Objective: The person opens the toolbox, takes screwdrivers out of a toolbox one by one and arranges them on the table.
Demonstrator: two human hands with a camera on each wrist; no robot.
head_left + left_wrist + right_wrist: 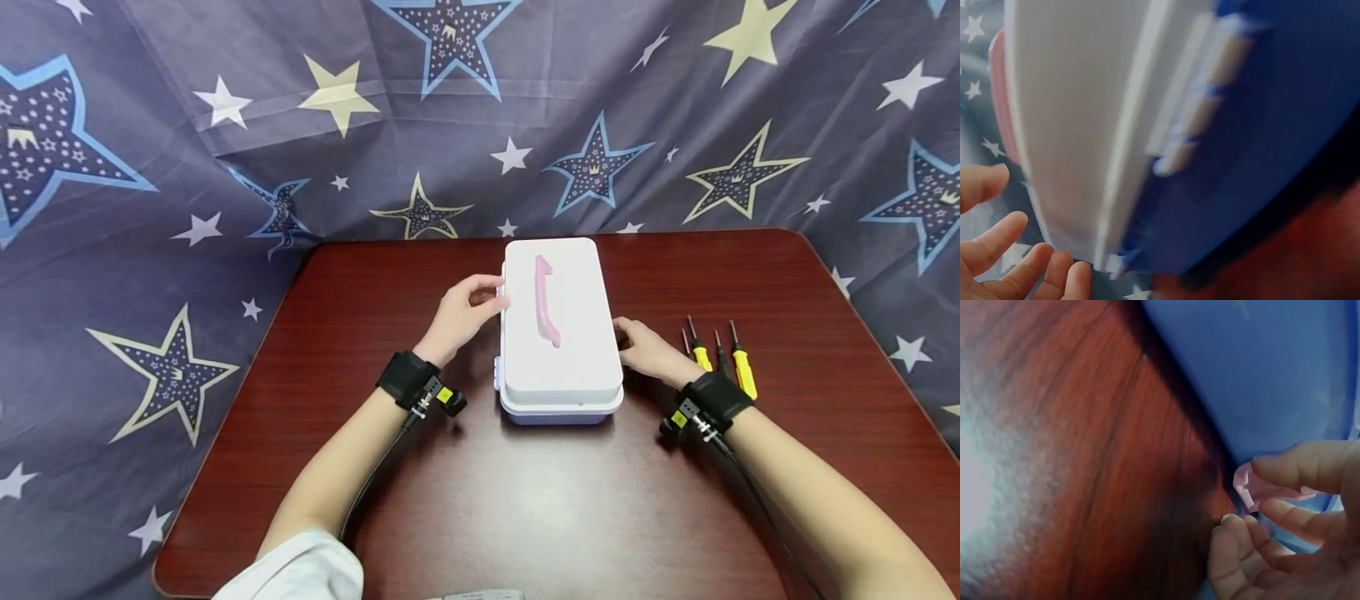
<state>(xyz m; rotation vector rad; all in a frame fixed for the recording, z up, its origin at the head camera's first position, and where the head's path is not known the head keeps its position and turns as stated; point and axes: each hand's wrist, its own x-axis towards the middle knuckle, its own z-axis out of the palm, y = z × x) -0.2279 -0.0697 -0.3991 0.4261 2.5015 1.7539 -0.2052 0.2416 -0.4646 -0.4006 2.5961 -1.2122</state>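
Note:
A lidded box (564, 333) stands on the table, its white lid closed over a blue base (1260, 369). On the lid is a pink handle (544, 304). My left hand (467, 315) is at the box's left side, fingertips by the lid's edge, thumb and fingers spread apart; the left wrist view shows white hinges (1194, 112) on that side. At the right side my right hand (651, 350) pinches a pink latch (1269, 487) between thumb and index finger, as the right wrist view shows. The latch stands out from the base's wall.
Several screwdrivers lie right of the box, near my right wrist, among them one with a yellow handle (744, 373). The dark red table (360, 333) meets a star-patterned cloth (285, 75) at its back. A grey object (483, 595) shows at the bottom edge.

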